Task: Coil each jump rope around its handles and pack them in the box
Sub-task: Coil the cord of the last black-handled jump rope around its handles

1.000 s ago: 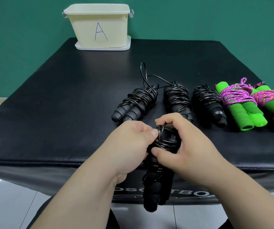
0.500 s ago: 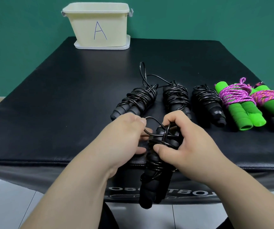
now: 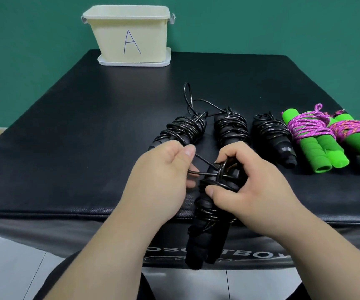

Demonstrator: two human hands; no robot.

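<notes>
The box (image 3: 129,37), cream, marked "A", stands on a white lid (image 3: 166,61) at the far edge of the black surface (image 3: 88,137).

Well apart from the box, on the side nearest the person and a little right of it, the held black jump rope (image 3: 205,234) hangs over the surface's near edge. Its handles lie side by side with cord coiled round them.

The right hand (image 3: 259,191) grips the upper end of this bundle, fingers curled round the coils. The left hand (image 3: 159,185) pinches a loose cord loop (image 3: 198,161) between thumb and fingers.

Between the box and the held rope, offset right of the box, three coiled black ropes (image 3: 183,131) lie in a row. Further right of the box lie two green-handled ropes (image 3: 311,144) wound with pink cord.
</notes>
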